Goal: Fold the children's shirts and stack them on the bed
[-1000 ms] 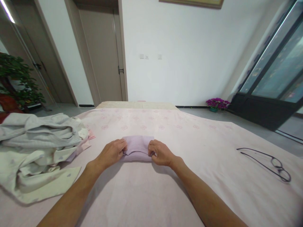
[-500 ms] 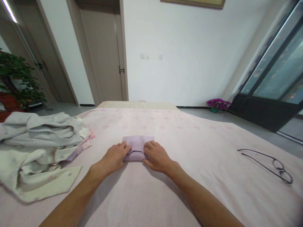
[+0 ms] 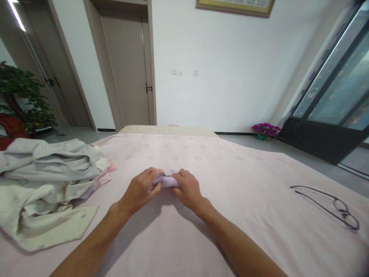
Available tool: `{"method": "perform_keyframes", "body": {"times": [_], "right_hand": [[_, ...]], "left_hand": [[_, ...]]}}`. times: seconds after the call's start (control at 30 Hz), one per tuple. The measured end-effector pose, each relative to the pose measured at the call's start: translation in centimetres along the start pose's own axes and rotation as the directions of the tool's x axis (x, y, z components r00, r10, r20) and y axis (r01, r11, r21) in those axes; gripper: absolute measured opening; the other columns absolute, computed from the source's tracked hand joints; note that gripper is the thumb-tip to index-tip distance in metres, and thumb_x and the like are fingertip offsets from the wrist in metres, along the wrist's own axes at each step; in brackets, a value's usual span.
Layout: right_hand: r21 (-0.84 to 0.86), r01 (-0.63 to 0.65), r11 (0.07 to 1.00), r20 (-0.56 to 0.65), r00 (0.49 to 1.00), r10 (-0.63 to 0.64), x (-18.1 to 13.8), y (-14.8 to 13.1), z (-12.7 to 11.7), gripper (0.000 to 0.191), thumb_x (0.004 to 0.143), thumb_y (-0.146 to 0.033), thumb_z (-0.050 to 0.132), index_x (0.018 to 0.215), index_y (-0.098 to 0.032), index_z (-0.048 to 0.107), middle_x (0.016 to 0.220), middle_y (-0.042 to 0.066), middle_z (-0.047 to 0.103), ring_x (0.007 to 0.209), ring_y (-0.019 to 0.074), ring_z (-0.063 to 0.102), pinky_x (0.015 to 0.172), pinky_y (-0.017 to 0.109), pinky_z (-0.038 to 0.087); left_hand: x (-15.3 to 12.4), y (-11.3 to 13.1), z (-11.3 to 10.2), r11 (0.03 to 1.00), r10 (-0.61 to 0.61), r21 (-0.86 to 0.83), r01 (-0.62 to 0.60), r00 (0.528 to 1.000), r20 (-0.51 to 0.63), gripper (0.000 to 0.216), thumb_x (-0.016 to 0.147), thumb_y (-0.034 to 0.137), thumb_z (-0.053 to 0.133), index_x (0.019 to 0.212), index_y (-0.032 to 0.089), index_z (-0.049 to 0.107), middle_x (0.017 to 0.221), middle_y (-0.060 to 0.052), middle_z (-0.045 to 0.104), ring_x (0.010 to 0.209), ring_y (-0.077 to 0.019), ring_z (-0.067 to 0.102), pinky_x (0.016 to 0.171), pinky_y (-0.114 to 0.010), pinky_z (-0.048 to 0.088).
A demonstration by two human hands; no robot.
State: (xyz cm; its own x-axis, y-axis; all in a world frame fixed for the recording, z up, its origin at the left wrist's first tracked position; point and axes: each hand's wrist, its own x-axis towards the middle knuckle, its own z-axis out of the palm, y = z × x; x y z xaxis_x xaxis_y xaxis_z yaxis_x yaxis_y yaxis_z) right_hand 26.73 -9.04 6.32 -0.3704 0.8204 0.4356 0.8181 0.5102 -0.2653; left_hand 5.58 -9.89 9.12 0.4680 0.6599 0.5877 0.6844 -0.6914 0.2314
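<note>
A small lilac ribbed cloth (image 3: 165, 179), folded into a tight bundle, lies on the pink bedsheet (image 3: 230, 200) in the middle of the view. My left hand (image 3: 141, 189) grips its left end with curled fingers. My right hand (image 3: 186, 187) grips its right end, fingers closed over the fabric. Both hands cover most of the bundle, so only a narrow strip of it shows between them.
A heap of pale grey and cream clothes (image 3: 43, 181) lies on the bed at the left. A pair of black glasses (image 3: 331, 204) rests on the sheet at the right. Beyond the bed are a door (image 3: 127, 65), a green plant (image 3: 20, 96) and purple flowers (image 3: 265, 129).
The lilac cloth has been folded or rolled smaller, away from me. Both hands have moved closer together and now close over it, hiding most of what was showing before.
</note>
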Motion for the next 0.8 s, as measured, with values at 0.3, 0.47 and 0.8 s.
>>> {"method": "perform_keyframes", "body": {"times": [0.3,0.47,0.8], "right_hand": [[0.905,-0.400,0.145,0.329,0.873,0.360,1.6,0.9,-2.6,0.031,0.080,-0.042,0.064,0.099,-0.016,0.061,0.081,0.003,0.067,0.075,0.0197,0.062,0.072,0.031,0.049],[0.817,-0.478,-0.323,0.575,0.717,0.395,1.9,3.0,-0.9,0.030,0.081,-0.029,0.064,0.106,-0.014,0.059,0.079,0.006,0.070,0.069,0.0212,0.067,0.073,0.036,0.055],[0.820,-0.393,-0.417,0.573,0.551,0.607,2.2,11.0,0.2,0.028,0.080,-0.012,0.054,0.108,-0.011,0.058,0.078,0.007,0.070,0.071,0.0206,0.069,0.071,0.034,0.059]], "left_hand": [[0.8,-0.8,-1.3,0.899,-0.379,-0.378,0.220,0.822,-0.424,0.044,0.096,0.038,0.046,0.136,0.021,0.041,0.123,-0.009,0.060,0.106,-0.0200,0.060,0.096,-0.037,0.046],[-0.6,-4.2,2.4,0.721,-0.617,-0.537,0.438,0.759,-0.209,0.043,0.093,0.039,0.044,0.132,0.021,0.042,0.113,-0.008,0.063,0.096,-0.0184,0.065,0.089,-0.036,0.051],[-3.2,-8.3,7.3,0.771,-0.614,-0.187,0.609,0.789,0.036,0.046,0.090,0.033,0.044,0.134,0.022,0.044,0.110,-0.006,0.066,0.093,-0.0191,0.066,0.082,-0.033,0.049]]}}
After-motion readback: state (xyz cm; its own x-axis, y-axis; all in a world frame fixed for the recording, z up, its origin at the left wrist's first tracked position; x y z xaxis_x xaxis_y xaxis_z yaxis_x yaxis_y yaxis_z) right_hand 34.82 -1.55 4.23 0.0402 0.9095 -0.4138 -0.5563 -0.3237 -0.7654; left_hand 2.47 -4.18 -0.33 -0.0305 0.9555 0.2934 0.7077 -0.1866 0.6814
